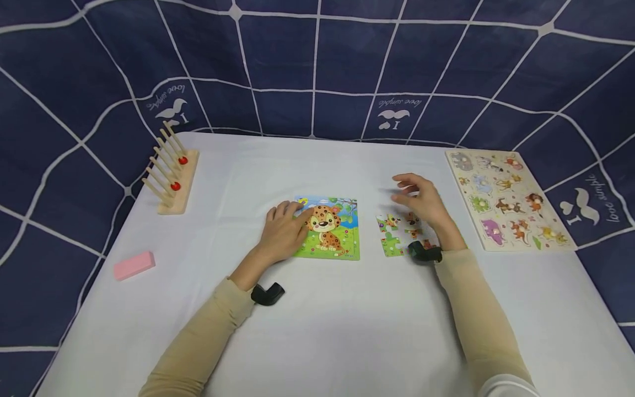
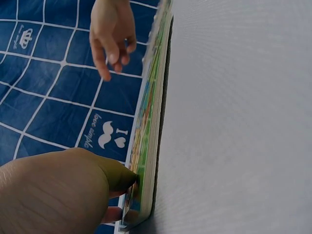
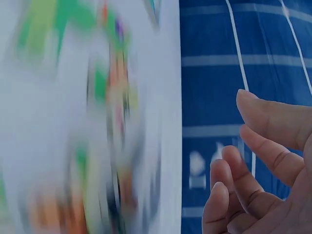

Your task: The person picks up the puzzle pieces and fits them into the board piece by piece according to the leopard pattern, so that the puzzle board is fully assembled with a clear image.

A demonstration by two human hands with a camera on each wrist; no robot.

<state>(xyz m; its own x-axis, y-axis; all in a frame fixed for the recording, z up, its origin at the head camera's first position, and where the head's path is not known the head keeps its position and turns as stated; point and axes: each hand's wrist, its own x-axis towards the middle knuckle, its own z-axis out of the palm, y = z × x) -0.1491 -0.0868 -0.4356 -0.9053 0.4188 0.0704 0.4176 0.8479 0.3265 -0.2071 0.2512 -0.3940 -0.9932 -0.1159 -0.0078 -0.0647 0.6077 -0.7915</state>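
A leopard picture puzzle (image 1: 324, 237) lies flat near the middle of the table. My left hand (image 1: 284, 234) rests across its left side, the thumb and fingertips on the picture; in the left wrist view the thumb (image 2: 124, 178) touches the board near its edge. To the right, several loose jigsaw pieces (image 1: 392, 245) lie on the white cloth, blurred in the right wrist view. Just above and beyond them hovers my right hand (image 1: 421, 198). Its fingers are loosely bent and apart from the thumb, with nothing between them. The right wrist hides part of the pieces.
Far right lies a wooden animal puzzle board (image 1: 511, 201). A wooden peg rack (image 1: 181, 187) with red beads (image 1: 176, 186) stands at the back left, and a pink block (image 1: 134, 266) lies in front of it. A dark blue checked cloth (image 1: 278, 60) hangs behind the table.
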